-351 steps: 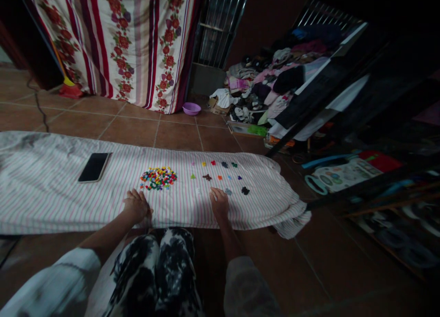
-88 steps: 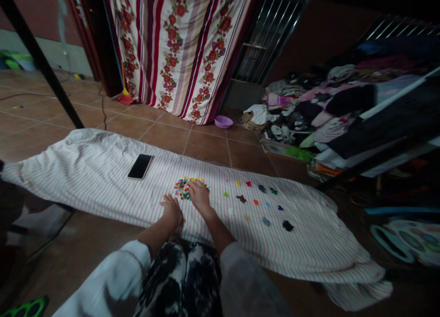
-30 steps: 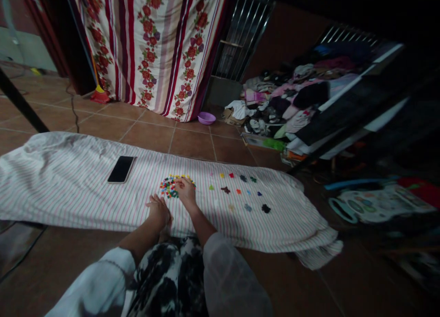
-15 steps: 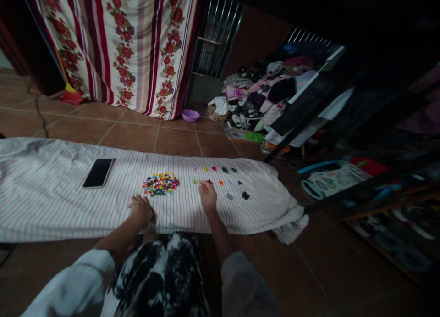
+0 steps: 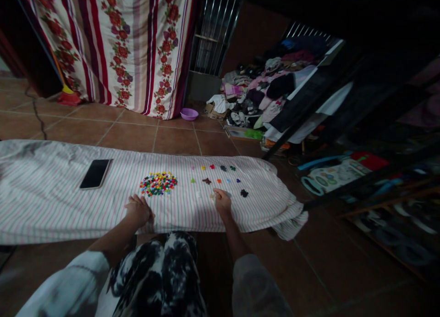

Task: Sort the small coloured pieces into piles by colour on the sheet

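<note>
While the left hand (image 5: 138, 210) rests flat, fingers spread, on the striped cloth (image 5: 51, 202), the right hand (image 5: 222, 201) pinches a small piece too tiny to identify. Between them, slightly farther out, a heap of multicoloured pieces (image 5: 158, 183) spreads crosswise along the cloth.

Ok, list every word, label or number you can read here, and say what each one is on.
None can be read.
The phone on the striped cloth has a dark, blank screen.
The toy board on the floor at the right has coloured markings, too small and dim to read.
The small coloured pieces between the left hand and the right hand show no lettering.
</note>
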Tool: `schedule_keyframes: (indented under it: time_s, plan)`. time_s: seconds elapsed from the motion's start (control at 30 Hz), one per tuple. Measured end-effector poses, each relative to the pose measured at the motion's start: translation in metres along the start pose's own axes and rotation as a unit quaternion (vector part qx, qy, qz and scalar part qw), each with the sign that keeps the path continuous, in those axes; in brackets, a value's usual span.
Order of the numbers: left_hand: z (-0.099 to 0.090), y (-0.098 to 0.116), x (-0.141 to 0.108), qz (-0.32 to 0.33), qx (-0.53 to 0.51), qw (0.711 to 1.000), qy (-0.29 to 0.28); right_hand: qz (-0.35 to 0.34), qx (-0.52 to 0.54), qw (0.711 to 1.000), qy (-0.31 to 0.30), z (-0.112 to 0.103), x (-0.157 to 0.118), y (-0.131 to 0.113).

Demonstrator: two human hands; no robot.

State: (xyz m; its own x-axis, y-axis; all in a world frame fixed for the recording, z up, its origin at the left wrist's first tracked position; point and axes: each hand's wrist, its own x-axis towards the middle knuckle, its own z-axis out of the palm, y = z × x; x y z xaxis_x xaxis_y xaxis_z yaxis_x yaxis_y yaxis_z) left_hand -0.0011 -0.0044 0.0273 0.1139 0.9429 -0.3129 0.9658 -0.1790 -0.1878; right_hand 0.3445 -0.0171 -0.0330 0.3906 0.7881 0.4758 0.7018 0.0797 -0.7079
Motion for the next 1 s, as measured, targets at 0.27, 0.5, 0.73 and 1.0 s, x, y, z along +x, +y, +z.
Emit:
schedule_keyframes:
  time_s: [0.27, 0.5, 0.73, 1.0]
  plan:
    - [-0.015, 0.002, -0.01, 0.0, 0.016, 0.999, -0.034, -0.003, -0.008, 0.999, -0.038, 0.003, -0.006, -0.001]
    - [-0.023, 0.003, -0.015, -0.007, 0.027, 0.999, -0.045, -0.013, -0.025, 0.999, -0.047, 0.003, -0.013, -0.004]
    - [-0.02, 0.003, -0.013, -0.003, 0.024, 0.999, -0.044, -0.015, -0.043, 0.998, -0.049, 0.001, -0.018, -0.007]
    - [-0.016, 0.002, -0.01, 0.003, 0.025, 0.999, -0.04, -0.053, -0.046, 0.992, -0.108, -0.009, -0.014, -0.001]
